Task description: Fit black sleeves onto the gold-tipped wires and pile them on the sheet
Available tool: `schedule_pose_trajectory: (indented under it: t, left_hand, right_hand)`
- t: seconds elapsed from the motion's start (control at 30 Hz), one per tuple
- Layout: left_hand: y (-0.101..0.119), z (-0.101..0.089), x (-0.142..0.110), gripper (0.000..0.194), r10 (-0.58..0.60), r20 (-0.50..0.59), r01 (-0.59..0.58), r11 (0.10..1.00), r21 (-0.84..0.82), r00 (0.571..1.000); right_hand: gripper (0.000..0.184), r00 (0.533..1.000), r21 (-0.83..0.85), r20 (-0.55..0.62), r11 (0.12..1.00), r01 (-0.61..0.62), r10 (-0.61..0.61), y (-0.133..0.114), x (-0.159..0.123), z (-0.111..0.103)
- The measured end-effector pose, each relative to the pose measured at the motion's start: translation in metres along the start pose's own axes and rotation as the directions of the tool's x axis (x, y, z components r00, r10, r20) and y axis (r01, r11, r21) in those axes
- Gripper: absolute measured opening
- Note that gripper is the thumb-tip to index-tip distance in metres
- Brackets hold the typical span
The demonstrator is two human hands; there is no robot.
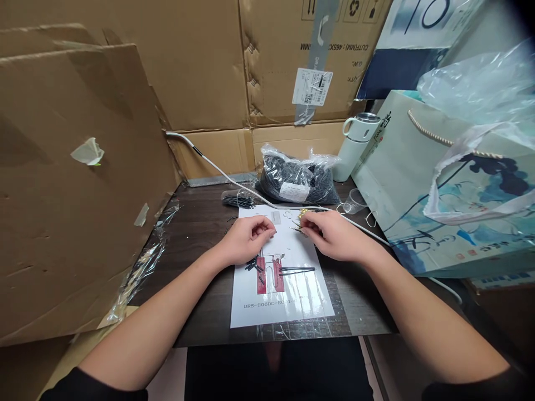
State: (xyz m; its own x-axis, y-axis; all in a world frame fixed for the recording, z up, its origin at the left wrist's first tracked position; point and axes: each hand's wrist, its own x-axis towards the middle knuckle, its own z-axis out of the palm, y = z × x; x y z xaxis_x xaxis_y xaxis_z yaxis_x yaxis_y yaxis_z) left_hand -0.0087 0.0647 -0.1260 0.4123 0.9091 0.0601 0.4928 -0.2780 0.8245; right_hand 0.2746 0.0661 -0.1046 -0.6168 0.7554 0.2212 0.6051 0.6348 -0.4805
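Observation:
My left hand (251, 239) hovers over the upper left of a printed white sheet (288, 317), its fingers pinched together; whatever may be between them is too small to make out. At the sheet's upper right, the closed fingertips of my right hand (328, 234) touch a small pile of thin gold-tipped pieces (302, 214). Below my left hand, several short black tubes (254, 265) lie on the sheet's red printed picture (261, 284). Two long thin black sticks (297, 270) lie to the right of them.
Behind the sheet sit a bag of black pieces (298, 172) and a bundle of black sticks (238, 199). A white cable (221, 170) crosses the dark table. A bottle (355, 145), a clear cup (356, 200) and a paper bag (418, 206) stand right; cardboard (75, 195) walls the left.

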Motion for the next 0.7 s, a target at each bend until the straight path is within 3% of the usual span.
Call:
schedule_pose_trajectory:
  t: [0.07, 0.17, 0.7]
  left_hand:
    - [-0.006, 0.010, 0.001, 0.029, -0.035, -0.018, 0.032, 0.987, -0.160, 0.999]
    - [-0.013, 0.019, 0.002, 0.029, -0.017, -0.049, 0.004, 0.963, -0.271, 0.999]
    - [-0.010, 0.019, 0.001, 0.029, 0.006, -0.080, -0.027, 0.962, -0.271, 0.997]
  right_hand:
    - [0.010, 0.998, 0.068, -0.053, 0.997, 0.033, -0.029, -0.004, 0.001, 0.005]
    - [0.010, 0.991, 0.120, -0.122, 0.990, 0.078, -0.063, -0.007, 0.003, 0.011]
    - [0.009, 0.983, 0.116, -0.147, 0.985, 0.128, -0.110, -0.010, 0.002, 0.011]
